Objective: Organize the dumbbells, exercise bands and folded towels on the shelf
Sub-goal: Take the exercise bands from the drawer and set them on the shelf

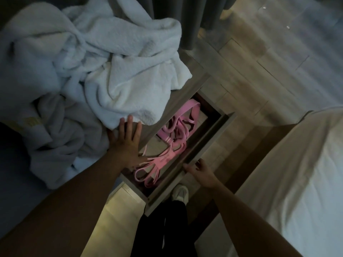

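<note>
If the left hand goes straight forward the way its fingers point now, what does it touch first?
Most likely the white towel. The left hand lies flat by the open drawer, its fingers pointing at the towel's near edge, almost touching it already.

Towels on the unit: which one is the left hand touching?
The brighter white towel by the open drawer; the left hand meets its lower edge. The greyer towel lies apart.

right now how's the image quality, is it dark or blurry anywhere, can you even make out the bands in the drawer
Head view: dim overall, with a bluish cast on the white towels; the pink exercise bands in the open drawer stay readable; the left hand and right hand are soft but distinct; wide-angle bending shows at the edges; the lower left corner falls into deep shadow.
</note>
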